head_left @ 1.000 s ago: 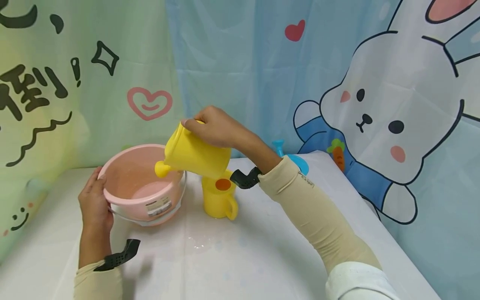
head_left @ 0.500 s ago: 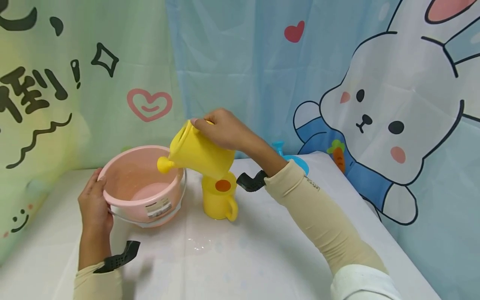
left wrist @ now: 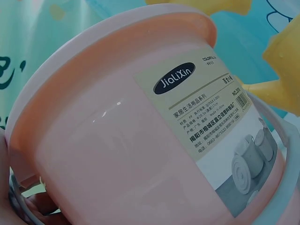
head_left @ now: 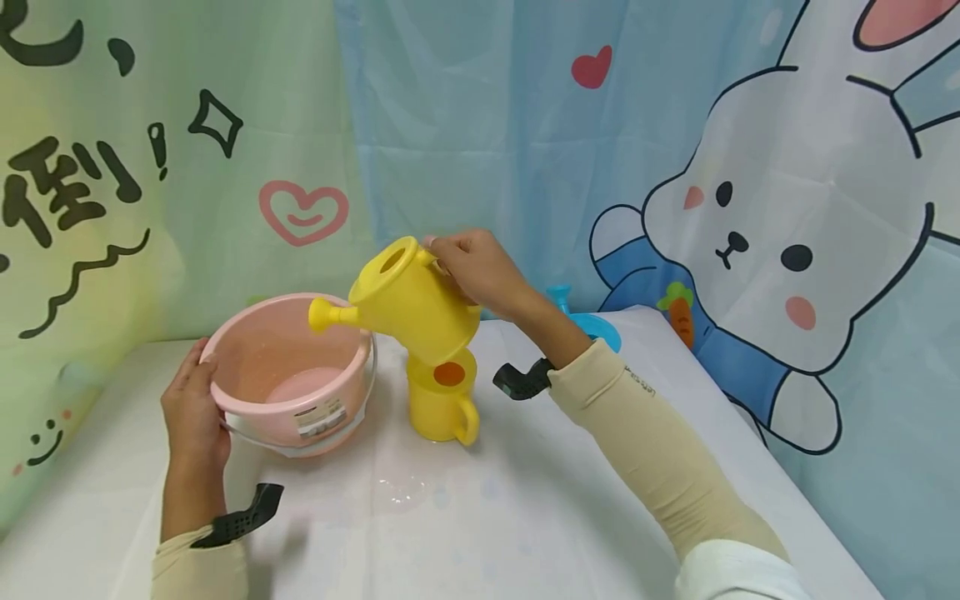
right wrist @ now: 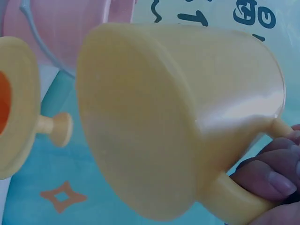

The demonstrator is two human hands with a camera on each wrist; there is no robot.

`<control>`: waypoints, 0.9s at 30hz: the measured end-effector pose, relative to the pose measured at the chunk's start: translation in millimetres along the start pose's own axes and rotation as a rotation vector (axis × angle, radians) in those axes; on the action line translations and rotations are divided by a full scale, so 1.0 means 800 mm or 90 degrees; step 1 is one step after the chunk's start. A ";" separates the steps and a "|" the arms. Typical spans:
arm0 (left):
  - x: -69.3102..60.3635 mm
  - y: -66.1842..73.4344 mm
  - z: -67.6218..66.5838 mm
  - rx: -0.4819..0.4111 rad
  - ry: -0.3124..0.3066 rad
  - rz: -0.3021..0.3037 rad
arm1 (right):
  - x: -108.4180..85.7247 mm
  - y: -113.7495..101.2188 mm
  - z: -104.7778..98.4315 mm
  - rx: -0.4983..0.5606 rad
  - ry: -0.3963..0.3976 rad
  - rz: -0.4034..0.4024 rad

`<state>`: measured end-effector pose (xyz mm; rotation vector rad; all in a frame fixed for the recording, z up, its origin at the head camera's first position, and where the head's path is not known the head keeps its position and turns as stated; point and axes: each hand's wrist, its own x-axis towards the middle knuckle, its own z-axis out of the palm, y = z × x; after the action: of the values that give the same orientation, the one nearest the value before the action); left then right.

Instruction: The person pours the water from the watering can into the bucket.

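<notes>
The left hand (head_left: 193, 408) holds the pink bucket (head_left: 270, 423) by the rim, at the side nearest to it, with the fingers curled there. The bucket sits on the counter (head_left: 525, 492), just to the right of this hand, and its paper label (left wrist: 197, 108) faces the left wrist camera.

The right hand (head_left: 483, 271) is closed around the handle (right wrist: 234, 199) of a yellow watering can (head_left: 422, 312), which it holds raised and tilted to its left. The spout of this can points away from the right hand to the bucket, and in the head view its round end (head_left: 320, 315) overlaps the bucket's far inner wall; whether it touches the bucket, I cannot tell.

Below the right hand, a second yellow can (head_left: 435, 406) stands upright on the counter, apart from the raised one, with an orange opening (head_left: 450, 374) on top. Beyond the right hand's wrist lies a blue object (head_left: 597, 327), partly hidden by the forearm. Some wet drops (head_left: 400, 492) are on the counter, nearer to the person than both hands.
</notes>
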<state>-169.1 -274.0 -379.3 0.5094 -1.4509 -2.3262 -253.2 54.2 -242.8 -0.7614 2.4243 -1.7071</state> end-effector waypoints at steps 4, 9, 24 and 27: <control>0.001 -0.001 -0.001 -0.014 0.005 -0.001 | -0.003 0.014 -0.010 0.065 0.010 -0.002; 0.002 -0.002 0.000 -0.019 0.005 0.003 | -0.010 0.030 -0.022 0.109 0.038 0.014; 0.003 -0.002 0.002 -0.025 0.009 0.005 | -0.036 0.058 -0.049 0.199 0.118 0.035; 0.003 -0.002 0.001 -0.037 0.011 0.006 | -0.043 0.062 -0.055 0.204 0.138 0.039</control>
<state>-171.9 -273.5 -380.6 0.5045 -1.3709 -2.3439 -255.7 120.1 -278.5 -0.4792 2.1826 -2.1773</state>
